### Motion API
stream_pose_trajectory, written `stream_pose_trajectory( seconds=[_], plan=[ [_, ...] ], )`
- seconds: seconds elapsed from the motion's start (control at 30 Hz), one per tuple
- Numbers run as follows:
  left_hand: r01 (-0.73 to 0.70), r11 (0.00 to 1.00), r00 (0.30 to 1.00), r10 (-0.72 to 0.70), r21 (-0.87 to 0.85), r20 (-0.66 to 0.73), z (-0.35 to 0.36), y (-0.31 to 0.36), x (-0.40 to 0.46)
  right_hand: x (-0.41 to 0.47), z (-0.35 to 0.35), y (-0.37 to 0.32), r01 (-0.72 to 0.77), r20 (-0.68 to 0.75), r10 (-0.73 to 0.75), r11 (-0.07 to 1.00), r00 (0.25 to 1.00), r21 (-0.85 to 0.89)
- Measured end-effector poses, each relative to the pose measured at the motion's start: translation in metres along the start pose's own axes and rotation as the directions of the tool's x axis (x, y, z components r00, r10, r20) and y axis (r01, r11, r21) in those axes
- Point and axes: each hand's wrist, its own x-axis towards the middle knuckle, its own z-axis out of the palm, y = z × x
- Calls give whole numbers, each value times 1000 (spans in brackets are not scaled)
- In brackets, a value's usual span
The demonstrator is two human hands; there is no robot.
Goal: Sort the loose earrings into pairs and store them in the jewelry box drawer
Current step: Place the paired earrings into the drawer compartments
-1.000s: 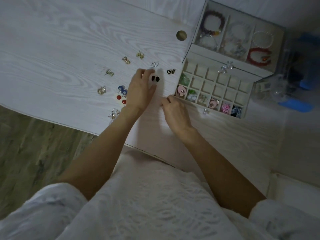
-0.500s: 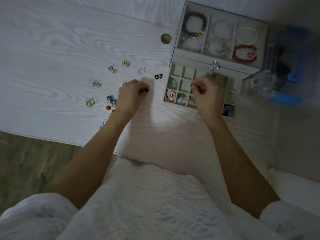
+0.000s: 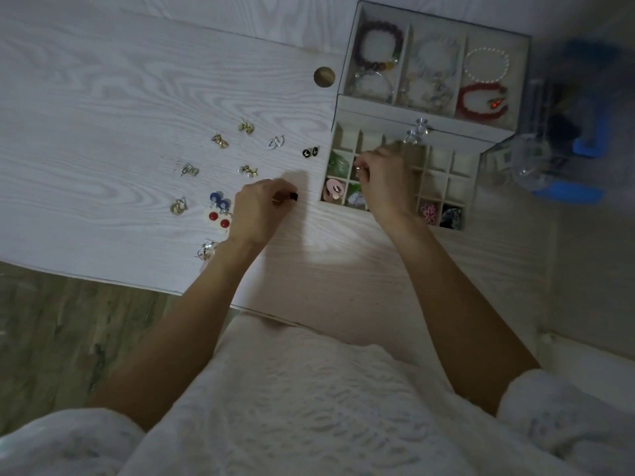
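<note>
Several loose earring pairs lie on the white table: gold ones [image 3: 220, 140], a white pair [image 3: 276, 142], a small black pair [image 3: 310, 151], a blue pair [image 3: 218, 199] and a red-and-white pair [image 3: 218, 218]. My left hand [image 3: 256, 211] rests on the table, its fingertips pinched on dark earrings [image 3: 292, 196]. My right hand [image 3: 386, 178] hovers over the open jewelry box drawer [image 3: 443, 176], pinching a small earring above a left-side compartment. Pink [image 3: 333, 190], green [image 3: 338, 163] and black [image 3: 450, 216] earrings fill some compartments.
The jewelry box's top tray [image 3: 433, 60] holds bracelets. A round gold disc [image 3: 324, 76] is set in the table beside it. A clear container [image 3: 536, 163] and blue objects stand at the right. The table's front edge runs near my body.
My right hand has moved from the table in front of the drawer up over its compartments with a small earring. My left hand has closed on the dark earrings and drawn them slightly back.
</note>
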Motion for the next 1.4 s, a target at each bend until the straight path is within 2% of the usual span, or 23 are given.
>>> stream_pose_trajectory(
  seconds=[0.07,0.17,0.23,0.3,0.37,0.47,0.7,0.9,1.0,1.1,1.17,1.3,1.4],
  plan=[
    [-5,1000,1000,5,-12,0,-1,6,1,-3,-2,2,10,-1,-10,999,1000,37],
    [-30,997,999,28,-68,-32,-3,23,5,-10,-8,8,5,-84,5,993,996,121],
    [-89,989,996,88,-114,-18,-1,43,11,-21,-12,17,-7,-162,24,995,987,103],
    [-185,975,981,191,-121,37,9,70,19,-34,-15,32,-51,-212,51,999,976,7],
    [-277,956,954,286,-93,93,24,93,29,-44,-14,47,-106,-210,86,991,974,-86],
    [-342,937,925,348,-67,151,45,111,47,-51,-12,62,-104,-165,84,988,983,-115],
    [-386,920,902,359,75,239,70,107,64,-52,-12,66,-97,-145,82,990,986,-101],
    [-423,903,893,401,76,204,63,105,58,-53,-13,66,-84,-148,69,991,987,-101],
    [-433,896,901,427,102,75,42,107,43,-53,-14,63,-89,-153,72,991,986,-103],
    [-379,913,920,389,151,-42,15,99,19,-57,-15,47,-19,-174,-2,993,985,-120],
    [-303,940,948,314,155,-53,-2,83,2,-62,-11,28,107,-178,-131,984,975,-139],
    [-67,993,993,76,102,-90,-32,32,-32,-73,14,-10,335,-112,-349,934,930,-124],
    [161,987,962,-152,20,-225,-51,-5,-65,-79,44,-39,404,8,-404,911,915,-80]
  ],
)
